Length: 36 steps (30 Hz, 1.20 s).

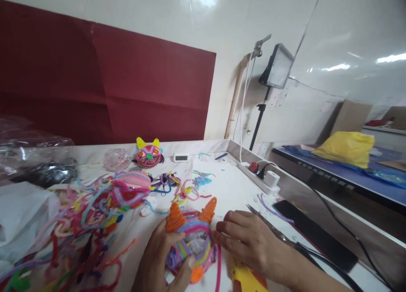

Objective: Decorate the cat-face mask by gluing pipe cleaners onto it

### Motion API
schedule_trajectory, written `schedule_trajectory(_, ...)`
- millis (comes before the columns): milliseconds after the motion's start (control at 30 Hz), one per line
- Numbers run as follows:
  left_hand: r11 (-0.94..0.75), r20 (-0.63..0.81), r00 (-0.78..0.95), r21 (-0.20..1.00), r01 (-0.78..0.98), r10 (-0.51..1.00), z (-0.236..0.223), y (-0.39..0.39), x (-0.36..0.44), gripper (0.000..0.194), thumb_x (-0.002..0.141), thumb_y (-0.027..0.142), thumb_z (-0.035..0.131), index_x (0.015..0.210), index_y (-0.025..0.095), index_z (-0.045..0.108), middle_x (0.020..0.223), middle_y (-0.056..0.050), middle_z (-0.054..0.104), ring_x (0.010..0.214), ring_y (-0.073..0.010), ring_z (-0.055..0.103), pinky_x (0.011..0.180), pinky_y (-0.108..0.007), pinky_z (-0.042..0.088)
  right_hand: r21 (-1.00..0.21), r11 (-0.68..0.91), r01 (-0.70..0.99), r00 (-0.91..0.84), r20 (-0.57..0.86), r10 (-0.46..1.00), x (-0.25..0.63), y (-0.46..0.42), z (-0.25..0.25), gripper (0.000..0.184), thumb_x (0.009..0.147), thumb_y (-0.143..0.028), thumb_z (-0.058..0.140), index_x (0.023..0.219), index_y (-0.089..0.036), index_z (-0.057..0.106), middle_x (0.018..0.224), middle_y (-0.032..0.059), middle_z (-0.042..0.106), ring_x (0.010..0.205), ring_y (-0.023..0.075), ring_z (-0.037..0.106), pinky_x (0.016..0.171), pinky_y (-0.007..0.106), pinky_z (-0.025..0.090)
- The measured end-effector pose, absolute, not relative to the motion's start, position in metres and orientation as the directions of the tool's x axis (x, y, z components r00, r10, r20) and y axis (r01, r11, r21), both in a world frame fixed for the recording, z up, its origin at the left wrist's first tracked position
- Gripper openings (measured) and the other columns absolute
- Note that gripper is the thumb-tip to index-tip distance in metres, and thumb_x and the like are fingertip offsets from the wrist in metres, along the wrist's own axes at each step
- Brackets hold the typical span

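My left hand (165,260) is wrapped round a small pipe-cleaner figure (190,241) with two orange ears, striped purple, pink and blue sides and a clear middle; the thumb presses its lower edge. My right hand (250,241) rests on the white table just right of the figure, fingers curled, with the fingertips touching the figure's right side. A pair of scissors (269,226) lies behind the right hand. A yellow and orange piece (245,279) lies under the right wrist.
A heap of loose coloured pipe cleaners (82,224) covers the left of the table (228,186). A finished cat-like mask (148,153), a small digital clock (181,157), a power strip (258,175), a black phone (314,232) and a lamp stand (272,80) are further back and right.
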<state>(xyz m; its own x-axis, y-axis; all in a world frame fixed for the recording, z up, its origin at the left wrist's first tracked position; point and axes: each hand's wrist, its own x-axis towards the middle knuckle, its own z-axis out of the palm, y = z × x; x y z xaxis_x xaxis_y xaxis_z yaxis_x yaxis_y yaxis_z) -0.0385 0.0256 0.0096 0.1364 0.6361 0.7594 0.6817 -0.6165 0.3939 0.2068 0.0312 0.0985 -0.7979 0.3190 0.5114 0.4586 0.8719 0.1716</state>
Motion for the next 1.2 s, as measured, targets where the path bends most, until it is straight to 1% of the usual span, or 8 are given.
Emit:
schedule_trajectory(133,-0.648,0.767,0.206,0.33,0.686,0.608,0.009,0.026,-0.039,0.02,0.085,0.031,0.06,0.104,0.026,0.058,0.125,-0.011,0.064,0.113,-0.0268,0.066,0.089,-0.035,0.059,0.145,0.874,0.463,-0.793,0.509,0.336,0.205,0.032,0.096,0.035,0.107,-0.016,0.03,0.098,-0.01,0.064,0.082,0.0099,0.067,0.071,0.0194,0.051,0.058,0.033,0.035)
schedule_trajectory(267,-0.627,0.763,0.139,0.396,0.671,0.631,0.005,0.026,-0.035,0.017,0.088,0.033,0.052,0.103,0.026,0.057,0.126,-0.012,0.062,0.114,-0.0266,0.065,0.092,-0.037,0.057,0.155,0.861,0.485,-0.776,0.53,0.342,0.204,0.034,0.095,0.033,0.106,-0.015,0.033,0.099,-0.008,0.064,0.082,0.0093,0.066,0.071,0.0193,0.05,0.058,0.033,0.032)
schedule_trajectory(367,-0.622,0.753,0.123,0.427,0.657,0.647,0.001,0.026,-0.033,0.017,0.088,0.033,0.052,0.103,0.026,0.057,0.126,-0.011,0.062,0.114,-0.0265,0.064,0.093,-0.037,0.057,0.169,0.853,0.494,-0.777,0.527,0.345,0.203,0.035,0.097,0.039,0.107,-0.018,0.029,0.098,-0.008,0.065,0.081,0.009,0.066,0.071,0.0197,0.05,0.057,0.034,0.031)
schedule_trajectory(600,-0.606,0.739,0.106,0.451,0.655,0.665,-0.001,0.025,-0.032,0.016,0.087,0.032,0.053,0.102,0.026,0.057,0.13,-0.012,0.059,0.117,-0.0283,0.063,0.094,-0.04,0.056,0.178,0.842,0.51,-0.797,0.467,0.384,0.203,0.039,0.097,0.048,0.108,-0.022,0.021,0.094,-0.012,0.066,0.078,0.0071,0.063,0.07,0.0198,0.047,0.058,0.034,0.031)
schedule_trajectory(767,-0.613,0.738,0.126,0.438,0.657,0.663,0.003,0.024,-0.034,0.017,0.087,0.03,0.054,0.104,0.026,0.057,0.13,-0.013,0.06,0.118,-0.0288,0.063,0.094,-0.041,0.057,0.117,0.846,0.521,-0.799,0.416,0.435,0.2,0.039,0.1,0.056,0.108,-0.027,0.015,0.085,-0.013,0.065,0.077,0.0065,0.061,0.069,0.0201,0.045,0.059,0.036,0.031)
schedule_trajectory(833,-0.627,0.738,0.171,0.4,0.668,0.653,0.007,0.025,-0.038,0.017,0.087,0.029,0.055,0.104,0.026,0.056,0.129,-0.013,0.061,0.117,-0.0284,0.064,0.093,-0.04,0.058,0.101,0.841,0.532,-0.798,0.391,0.457,0.198,0.039,0.104,0.053,0.108,-0.027,0.019,0.081,-0.015,0.063,0.076,0.0057,0.06,0.068,0.0195,0.044,0.06,0.035,0.031)
schedule_trajectory(1000,-0.655,0.744,0.273,0.28,0.702,0.61,0.013,0.029,-0.046,0.025,0.083,0.028,0.064,0.106,0.025,0.058,0.127,-0.014,0.065,0.113,-0.0282,0.068,0.089,-0.036,0.061,0.133,0.826,0.548,-0.815,0.307,0.492,0.193,0.039,0.114,0.029,0.101,-0.019,0.045,0.076,-0.017,0.059,0.077,0.0029,0.061,0.069,0.0187,0.045,0.06,0.035,0.03)
schedule_trajectory(1200,-0.663,0.755,0.281,0.26,0.702,0.593,0.014,0.028,-0.046,0.025,0.083,0.027,0.062,0.107,0.024,0.056,0.123,-0.014,0.066,0.11,-0.0278,0.07,0.086,-0.035,0.062,0.083,0.808,0.583,-0.796,0.253,0.549,0.188,0.038,0.123,0.019,0.095,-0.012,0.05,0.081,-0.017,0.062,0.082,0.002,0.065,0.072,0.0183,0.049,0.063,0.034,0.033)
